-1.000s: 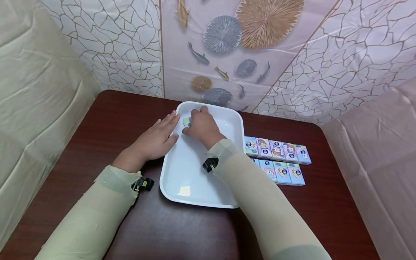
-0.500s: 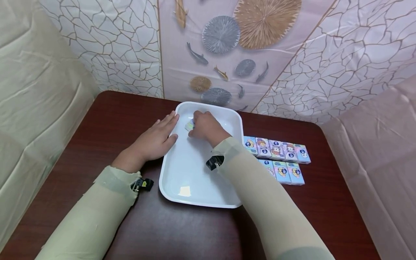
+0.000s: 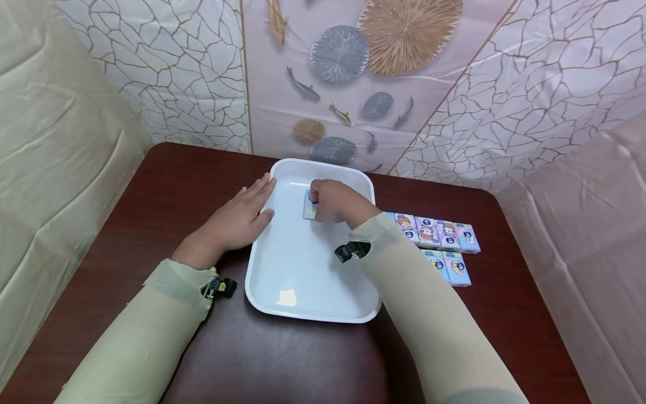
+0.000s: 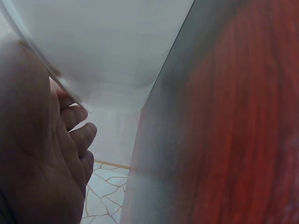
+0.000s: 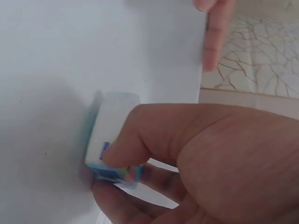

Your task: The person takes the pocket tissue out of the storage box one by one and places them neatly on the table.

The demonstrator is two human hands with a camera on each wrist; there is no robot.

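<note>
In the head view a white tray (image 3: pixel 290 264) lies on the dark red-brown table. My right hand (image 3: pixel 344 203) is inside its far half and grips a small pocket tissue pack (image 3: pixel 308 207) with a pale blue and green print. Thumb and fingers pinch one end of the pack (image 5: pixel 110 123) in the right wrist view, and its other end shows white. My left hand (image 3: pixel 237 219) rests along the tray's left rim with its fingers straight. Part of that hand (image 4: pixel 42 140) shows beside the tray's outer wall (image 4: pixel 112 51) in the left wrist view.
To the right of the tray, two rows of printed tissue packs (image 3: pixel 446 233) lie on the table (image 3: pixel 510 314), partly hidden by the right sleeve. A patterned cloth (image 3: pixel 202 73) hangs behind the table's far edge.
My right hand has moved right and a little nearer across the tray, bringing the tissue pack along and turning it straighter. The left hand has stayed at the rim.
</note>
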